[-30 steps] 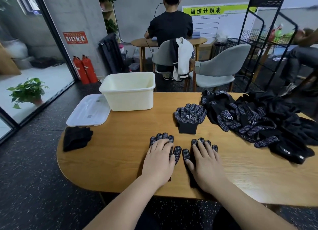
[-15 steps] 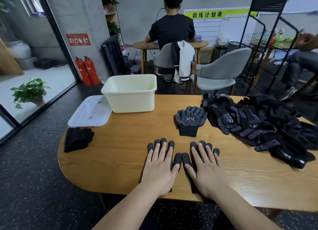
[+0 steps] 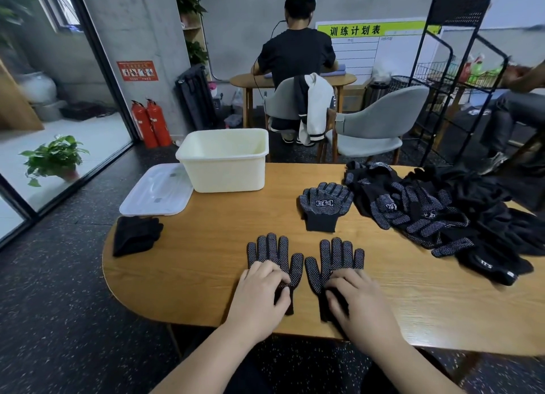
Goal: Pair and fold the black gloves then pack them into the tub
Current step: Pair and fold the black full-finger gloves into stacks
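Head view: status?
– Curled fingers of the left hand (image 3: pixel 259 293) clamp the left glove (image 3: pixel 269 253), the right hand (image 3: pixel 361 300) the right glove (image 3: pixel 339 256), side by side on the counter (image 3: pixel 206 261); tub (image 3: pixel 227 174) beyond. Uneven pulls could misalign them.

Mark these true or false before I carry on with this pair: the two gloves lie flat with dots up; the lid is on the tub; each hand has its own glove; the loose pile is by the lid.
1. The left glove and right glove lie flat side by side, dotted side up. True.
2. The lid is on the tub. False: it lies on the table beside the open tub.
3. The left hand grips the left glove near its cuff, and the right hand grips the right glove. True.
4. The loose glove pile lies by the lid. False: it is at the table's right end; only a folded black bundle lies near the lid.
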`<state>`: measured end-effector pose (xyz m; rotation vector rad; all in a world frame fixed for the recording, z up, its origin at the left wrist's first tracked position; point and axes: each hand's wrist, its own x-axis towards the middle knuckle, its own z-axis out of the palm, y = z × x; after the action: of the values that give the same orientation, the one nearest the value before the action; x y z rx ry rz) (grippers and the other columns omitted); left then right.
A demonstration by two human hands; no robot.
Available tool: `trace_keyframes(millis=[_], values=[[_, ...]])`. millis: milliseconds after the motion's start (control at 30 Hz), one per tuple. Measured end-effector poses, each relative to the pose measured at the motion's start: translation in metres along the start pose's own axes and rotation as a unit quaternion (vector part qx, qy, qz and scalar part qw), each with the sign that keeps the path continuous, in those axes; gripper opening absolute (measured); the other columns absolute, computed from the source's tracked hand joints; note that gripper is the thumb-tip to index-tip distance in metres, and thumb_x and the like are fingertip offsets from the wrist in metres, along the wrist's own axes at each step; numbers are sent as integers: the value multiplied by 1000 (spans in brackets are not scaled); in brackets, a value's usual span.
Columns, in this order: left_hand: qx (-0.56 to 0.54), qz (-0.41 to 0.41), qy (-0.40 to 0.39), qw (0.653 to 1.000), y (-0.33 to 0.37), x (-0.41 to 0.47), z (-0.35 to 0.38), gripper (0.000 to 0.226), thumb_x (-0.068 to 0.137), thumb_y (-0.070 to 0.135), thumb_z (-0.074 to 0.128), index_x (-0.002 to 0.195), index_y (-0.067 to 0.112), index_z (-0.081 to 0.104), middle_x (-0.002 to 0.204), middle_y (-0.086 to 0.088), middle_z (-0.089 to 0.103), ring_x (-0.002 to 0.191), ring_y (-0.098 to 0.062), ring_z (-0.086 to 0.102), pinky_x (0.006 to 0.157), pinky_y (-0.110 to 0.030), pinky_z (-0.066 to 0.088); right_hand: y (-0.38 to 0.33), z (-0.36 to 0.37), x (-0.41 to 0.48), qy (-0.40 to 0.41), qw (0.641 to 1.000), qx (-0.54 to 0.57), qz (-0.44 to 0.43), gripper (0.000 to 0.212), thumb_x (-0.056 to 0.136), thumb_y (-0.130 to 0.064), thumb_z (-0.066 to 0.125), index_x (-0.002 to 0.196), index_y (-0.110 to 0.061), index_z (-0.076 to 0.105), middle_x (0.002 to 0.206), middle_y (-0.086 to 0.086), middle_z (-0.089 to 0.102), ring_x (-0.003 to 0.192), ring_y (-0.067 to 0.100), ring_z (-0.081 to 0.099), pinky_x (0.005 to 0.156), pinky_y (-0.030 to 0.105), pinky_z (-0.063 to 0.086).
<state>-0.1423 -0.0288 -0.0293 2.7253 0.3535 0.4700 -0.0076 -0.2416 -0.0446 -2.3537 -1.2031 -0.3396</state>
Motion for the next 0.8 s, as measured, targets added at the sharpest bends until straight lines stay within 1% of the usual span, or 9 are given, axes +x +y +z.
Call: trace_keyframes(millis=[67, 167, 267, 333, 500, 567, 667, 733, 800], values=[[26, 1, -7, 1000, -1, 3, -1, 28, 104, 43, 50, 126, 35, 66, 118, 24, 47, 118, -3, 40, 107, -28, 36, -1, 0, 0, 0, 1000, -3, 7, 23, 99, -43, 56, 112, -34, 72, 121, -18, 60, 115, 13, 55, 90, 36, 49], [54, 5, -1, 999, -1, 8, -1, 30, 103, 45, 53, 129, 35, 66, 120, 20, 49, 119, -7, 43, 104, -29, 40, -1, -1, 0, -1, 1000, -5, 17, 27, 100, -46, 54, 116, -34, 72, 124, -19, 60, 119, 13, 55, 93, 36, 50], [67, -11, 1, 998, 1, 11, 1, 26, 102, 49, 51, 121, 38, 65, 115, 20, 47, 115, -8, 43, 100, -28, 38, -2, -1, 0, -4, 1000, -2, 21, 28, 100, -48, 54, 117, -33, 71, 125, -19, 59, 121, 12, 55, 95, 37, 50], [59, -22, -1, 998, 2, 14, 4, 19, 103, 48, 54, 114, 38, 66, 110, 22, 47, 111, -7, 44, 98, -28, 37, -3, -1, 0, -3, 1000, 1, 24, 31, 100, -50, 51, 117, -33, 71, 126, -19, 59, 122, 12, 54, 96, 38, 50], [-22, -58, 30, 998, 3, 20, 9, 5, 102, 43, 61, 100, 41, 65, 96, 27, 49, 100, -3, 42, 94, -29, 39, -1, -4, 0, -8, 999, 21, 33, 32, 101, -51, 51, 120, -34, 70, 129, -20, 57, 126, 11, 52, 103, 39, 49], [-61, -66, 49, 995, 2, 19, 9, 3, 101, 43, 62, 98, 43, 64, 95, 28, 52, 100, -2, 44, 95, -30, 39, 1, -3, 1, -6, 999, 28, 36, 31, 100, -52, 53, 121, -35, 70, 131, -21, 57, 131, 10, 50, 106, 40, 48], [-111, -93, 48, 988, 1, 19, 5, 5, 100, 40, 65, 96, 44, 64, 95, 27, 58, 102, -2, 48, 99, -32, 40, 1, -2, 2, -10, 999, 14, 46, 34, 100, -55, 53, 123, -36, 70, 137, -20, 57, 142, 11, 43, 113, 42, 44], [-143, -111, 49, 982, 1, 18, 2, 6, 99, 38, 68, 96, 42, 66, 94, 26, 59, 102, -1, 50, 101, -33, 40, -6, -2, 4, -10, 999, -24, 22, 36, 101, -57, 52, 122, -35, 72, 137, -17, 59, 144, 15, 43, 115, 43, 40], [-174, -121, 53, 976, 3, 16, -2, 7, 98, 36, 71, 95, 41, 67, 93, 25, 60, 104, 1, 50, 102, -33, 41, -18, -1, 7, -9, 999, -43, -17, 38, 103, -59, 51, 120, -33, 74, 133, -16, 62, 140, 17, 46, 116, 44, 38]])
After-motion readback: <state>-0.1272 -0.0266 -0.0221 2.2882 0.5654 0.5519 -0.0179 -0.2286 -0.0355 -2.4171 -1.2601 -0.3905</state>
